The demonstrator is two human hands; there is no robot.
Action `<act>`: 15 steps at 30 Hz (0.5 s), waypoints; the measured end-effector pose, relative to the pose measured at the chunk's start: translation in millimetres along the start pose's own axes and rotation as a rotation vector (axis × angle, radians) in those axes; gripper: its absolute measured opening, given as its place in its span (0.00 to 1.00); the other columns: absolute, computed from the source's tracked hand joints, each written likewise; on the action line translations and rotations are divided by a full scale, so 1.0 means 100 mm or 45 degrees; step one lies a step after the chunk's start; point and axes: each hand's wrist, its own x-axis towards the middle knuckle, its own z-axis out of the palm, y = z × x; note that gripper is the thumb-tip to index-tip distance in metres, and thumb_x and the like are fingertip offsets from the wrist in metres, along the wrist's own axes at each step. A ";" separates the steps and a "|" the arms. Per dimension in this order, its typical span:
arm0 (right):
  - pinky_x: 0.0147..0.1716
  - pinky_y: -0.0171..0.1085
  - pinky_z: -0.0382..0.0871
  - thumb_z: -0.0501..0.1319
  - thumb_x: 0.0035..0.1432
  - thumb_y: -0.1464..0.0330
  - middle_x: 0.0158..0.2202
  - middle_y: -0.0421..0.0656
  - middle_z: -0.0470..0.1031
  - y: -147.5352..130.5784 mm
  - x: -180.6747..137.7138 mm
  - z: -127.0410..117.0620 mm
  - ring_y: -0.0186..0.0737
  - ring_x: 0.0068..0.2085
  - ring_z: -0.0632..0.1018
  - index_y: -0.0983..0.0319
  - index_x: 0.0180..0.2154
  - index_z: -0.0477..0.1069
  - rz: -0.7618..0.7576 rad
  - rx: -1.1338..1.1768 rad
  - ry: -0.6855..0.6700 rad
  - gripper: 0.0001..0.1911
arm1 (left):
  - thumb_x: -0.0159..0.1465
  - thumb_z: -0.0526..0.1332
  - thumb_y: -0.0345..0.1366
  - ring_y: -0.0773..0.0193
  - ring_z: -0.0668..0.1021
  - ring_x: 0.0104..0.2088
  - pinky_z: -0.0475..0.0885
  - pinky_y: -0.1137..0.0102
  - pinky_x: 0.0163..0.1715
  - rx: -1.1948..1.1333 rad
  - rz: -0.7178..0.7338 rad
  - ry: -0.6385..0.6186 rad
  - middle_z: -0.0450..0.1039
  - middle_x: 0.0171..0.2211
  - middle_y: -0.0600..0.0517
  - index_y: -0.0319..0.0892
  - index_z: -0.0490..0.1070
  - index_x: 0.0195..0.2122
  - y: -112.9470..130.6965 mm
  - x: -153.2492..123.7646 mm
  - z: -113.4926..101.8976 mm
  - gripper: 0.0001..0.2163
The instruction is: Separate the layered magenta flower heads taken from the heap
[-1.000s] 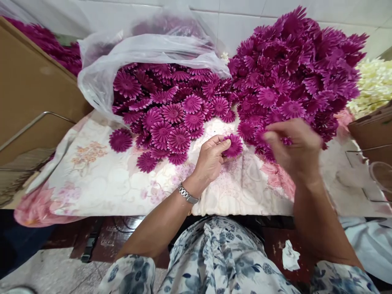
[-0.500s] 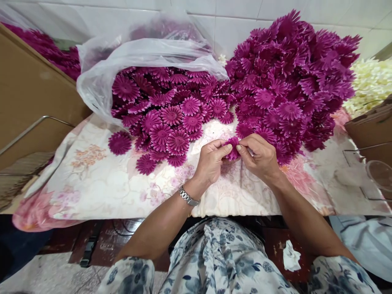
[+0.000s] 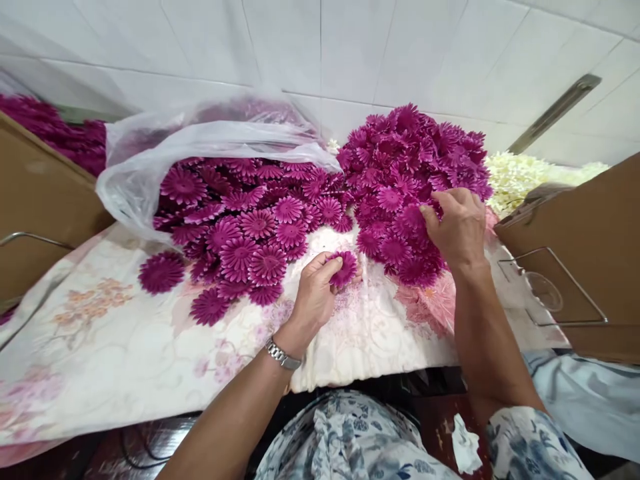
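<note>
A magenta artificial flower head (image 3: 343, 269) is pinched between the thumb and fingers of my left hand (image 3: 316, 288), just above the cloth. My right hand (image 3: 459, 227) is at the front right side of the tall magenta flower pile (image 3: 400, 170). Its thumb and forefinger close around the petals of a flower there; the fingertips are partly hidden. Left of my hands, many more magenta flower heads (image 3: 257, 223) spill out of a clear plastic bag (image 3: 125, 177). One single flower head (image 3: 161, 272) lies apart at the left of that heap.
A floral tablecloth (image 3: 150, 360) covers the table. Cardboard boxes stand at the left (image 3: 45, 180) and right (image 3: 585, 253), with wire handles on them. Cream-coloured flowers (image 3: 520, 177) lie behind the right box. A tiled wall (image 3: 300, 47) closes off the back.
My right hand has left the flower in my left hand and moved right to the tall pile. My left hand still holds its flower, now turned face up. The camera view has tilted upward.
</note>
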 end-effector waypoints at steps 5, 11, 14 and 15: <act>0.37 0.41 0.68 0.59 0.56 0.68 0.33 0.44 0.75 -0.31 -0.21 -0.12 0.40 0.37 0.73 0.60 0.35 0.73 -0.143 0.346 0.042 0.05 | 0.49 0.66 0.34 0.69 0.73 0.27 0.75 0.66 0.32 -0.007 -0.024 -0.024 0.68 0.25 0.56 0.38 0.66 0.28 -0.03 -0.01 0.02 0.09; 0.34 0.40 0.66 0.60 0.56 0.67 0.27 0.42 0.71 -0.87 -0.59 0.03 0.39 0.32 0.70 0.61 0.31 0.69 -0.412 0.681 -0.314 0.04 | 0.48 0.68 0.35 0.74 0.70 0.24 0.70 0.77 0.25 -0.073 -0.037 -0.101 0.68 0.24 0.57 0.37 0.68 0.27 -0.09 -0.01 0.01 0.10; 0.31 0.39 0.64 0.58 0.57 0.69 0.26 0.41 0.70 -0.91 -0.64 0.13 0.38 0.30 0.69 0.61 0.28 0.67 -0.348 0.753 -0.307 0.05 | 0.47 0.68 0.34 0.72 0.72 0.26 0.72 0.73 0.29 -0.055 -0.080 -0.140 0.68 0.25 0.56 0.37 0.69 0.27 -0.09 -0.01 -0.01 0.10; 0.31 0.38 0.64 0.58 0.56 0.70 0.26 0.41 0.70 -0.89 -0.64 0.14 0.38 0.30 0.69 0.61 0.28 0.67 -0.328 0.776 -0.304 0.05 | 0.46 0.69 0.34 0.71 0.72 0.27 0.73 0.73 0.29 -0.048 -0.085 -0.152 0.68 0.25 0.55 0.37 0.70 0.27 -0.09 -0.01 -0.01 0.11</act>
